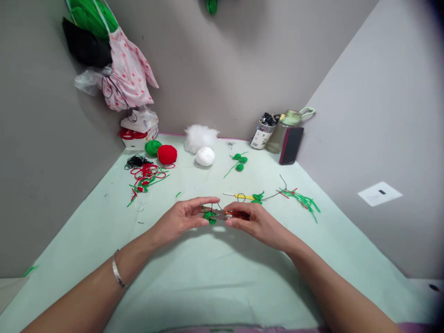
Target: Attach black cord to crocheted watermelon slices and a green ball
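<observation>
My left hand (187,215) pinches a small green crocheted piece (210,217) between thumb and fingers, its index finger stretched out above. Dark thread (212,206) rises from the piece toward that fingertip. In my right hand (255,222) is a pair of small scissors (220,214) with reddish-orange handles, mostly covered by the fingers. Their grey blades point left and reach the green piece at the thread; whether they touch it I cannot tell. Just beyond my right hand lies a yellow-handled crochet hook (244,197) beside another green crocheted piece (257,198) with dark thread.
At the back stand red yarn (167,154), white yarn (205,157), stuffing (201,138), a pen holder (262,134), a bottle (279,134) and a phone (292,146). Several green crocheted balls (239,167) lie mid-table. Yarn scraps (301,200) are at right, tangled yarn (147,173) at left.
</observation>
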Action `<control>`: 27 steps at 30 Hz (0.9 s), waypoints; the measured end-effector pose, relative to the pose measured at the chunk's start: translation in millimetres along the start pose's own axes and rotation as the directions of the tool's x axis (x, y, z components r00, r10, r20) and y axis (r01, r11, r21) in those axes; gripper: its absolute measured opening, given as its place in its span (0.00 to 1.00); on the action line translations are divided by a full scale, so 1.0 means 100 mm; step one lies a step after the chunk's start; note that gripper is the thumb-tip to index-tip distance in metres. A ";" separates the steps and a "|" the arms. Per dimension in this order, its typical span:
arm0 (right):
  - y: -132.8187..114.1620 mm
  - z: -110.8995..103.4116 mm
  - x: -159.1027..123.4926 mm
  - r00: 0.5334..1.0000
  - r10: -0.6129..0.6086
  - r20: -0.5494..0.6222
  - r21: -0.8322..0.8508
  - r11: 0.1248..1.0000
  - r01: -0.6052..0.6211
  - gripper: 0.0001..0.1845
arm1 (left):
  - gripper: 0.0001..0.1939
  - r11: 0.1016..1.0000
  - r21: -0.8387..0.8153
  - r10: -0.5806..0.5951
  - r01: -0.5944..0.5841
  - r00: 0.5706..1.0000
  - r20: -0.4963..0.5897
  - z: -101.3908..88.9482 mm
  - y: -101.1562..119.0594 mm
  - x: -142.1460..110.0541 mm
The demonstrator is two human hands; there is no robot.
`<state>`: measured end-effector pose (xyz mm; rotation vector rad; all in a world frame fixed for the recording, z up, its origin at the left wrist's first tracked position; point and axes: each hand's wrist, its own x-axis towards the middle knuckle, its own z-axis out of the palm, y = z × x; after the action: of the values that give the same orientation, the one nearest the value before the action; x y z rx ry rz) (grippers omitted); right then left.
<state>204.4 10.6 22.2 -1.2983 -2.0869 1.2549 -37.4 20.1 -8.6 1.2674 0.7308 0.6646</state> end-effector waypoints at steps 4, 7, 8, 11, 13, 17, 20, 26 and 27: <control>-0.01 0.00 0.00 1.000 -0.011 0.003 0.035 0.999 0.011 0.15 | 0.28 1.000 -0.014 -0.004 0.004 1.000 0.018 -0.01 0.00 0.00; -0.02 0.00 0.01 1.000 -0.018 0.015 0.074 0.997 0.017 0.15 | 0.28 1.000 -0.030 -0.008 0.009 0.999 0.033 -0.01 0.01 0.00; -0.01 0.00 0.01 1.000 -0.017 0.021 0.082 0.997 0.015 0.15 | 0.28 0.999 -0.031 -0.015 0.016 0.999 0.035 -0.01 0.02 0.00; -0.01 -0.01 0.01 0.999 -0.010 0.036 0.085 0.996 0.007 0.15 | 0.29 0.999 -0.022 -0.037 0.037 0.999 0.030 0.00 0.04 -0.01; -0.01 -0.01 0.02 0.999 -0.004 0.047 0.089 0.996 -0.001 0.15 | 0.29 0.999 -0.008 -0.048 0.049 0.998 0.030 0.00 0.04 -0.02; -0.02 -0.01 0.02 0.999 0.008 0.051 0.100 0.995 -0.013 0.15 | 0.30 0.998 0.014 -0.055 0.054 0.998 0.034 -0.02 0.04 -0.02; -0.03 -0.02 0.02 0.999 0.002 0.046 0.095 0.995 -0.006 0.16 | 0.30 0.998 0.020 -0.055 0.054 0.998 0.041 -0.02 0.03 -0.01; 0.00 0.00 0.03 0.998 -0.009 0.056 0.106 0.994 0.003 0.16 | 0.29 0.998 0.025 -0.053 0.051 0.997 0.050 -0.02 0.03 -0.01; 0.01 0.00 0.03 0.998 -0.007 0.059 0.108 0.994 0.000 0.15 | 0.29 0.999 0.019 -0.051 0.050 0.997 0.056 -0.02 0.03 -0.01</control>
<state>203.1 13.2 21.1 -1.2239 -2.0289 1.4002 -40.2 20.9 -6.0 1.2742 0.7214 0.5805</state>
